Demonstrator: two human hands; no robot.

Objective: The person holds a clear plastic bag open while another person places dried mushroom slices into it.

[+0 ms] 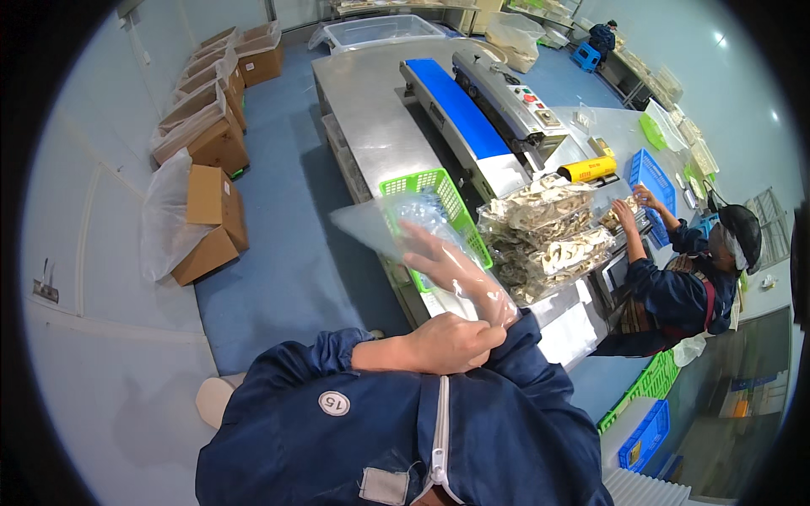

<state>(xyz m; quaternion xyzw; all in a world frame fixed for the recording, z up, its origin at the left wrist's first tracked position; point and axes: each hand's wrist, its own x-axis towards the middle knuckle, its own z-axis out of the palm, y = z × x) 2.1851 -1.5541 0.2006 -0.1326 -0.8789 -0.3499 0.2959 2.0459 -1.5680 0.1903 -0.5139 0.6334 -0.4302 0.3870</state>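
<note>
My right hand (pixel 440 259) is inside a clear plastic bag (pixel 373 221), fingers somewhat apart, over a green plastic basket (pixel 471 234). At the right wrist, my left hand (pixel 452 341) is closed on the bag's mouth beside the dark blue cuff. More clear film lies in the basket, partly hidden by the bag. To the right of the basket are stacked clear packs of dried, pale sliced food (pixel 544 234), possibly mushrooms.
A band sealer with a blue conveyor belt (pixel 465 111) stands on the steel table (pixel 380 120). On the right, a co-worker (pixel 677 291) handles a pack near a blue basket (pixel 655 177). Lined cardboard boxes (pixel 209 136) stand along the left wall. White sheets (pixel 569 329) lie at the table's near edge.
</note>
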